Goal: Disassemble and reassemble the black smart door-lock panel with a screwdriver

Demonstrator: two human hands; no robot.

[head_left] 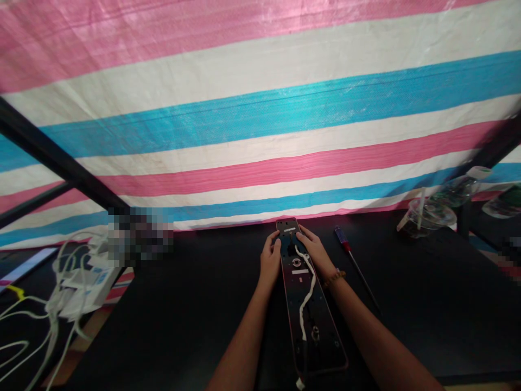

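A long, narrow dark panel [291, 304] with a thin rim, like the back of a door lock's faceplate, lies lengthwise on the black table. A white-sleeved cable [312, 285] runs along it and ends in a small white connector [300, 383] past its near end. Two round metal fittings and pale labels show on its surface. My left hand [270, 258] is closed against the panel's left edge near the far end. On the opposite edge, my right hand [314, 251] grips it, thumb over the top. To the right lies a screwdriver [342, 239] with a blue and red handle.
The black table [195, 315] reaches back to a striped plastic sheet [260, 119]. White cables and a power strip [87, 288] crowd the left side. A clear plastic container [427, 214] and a bottle [464, 187] stand at the back right. Dark metal bars [61, 157] slant down at the left.
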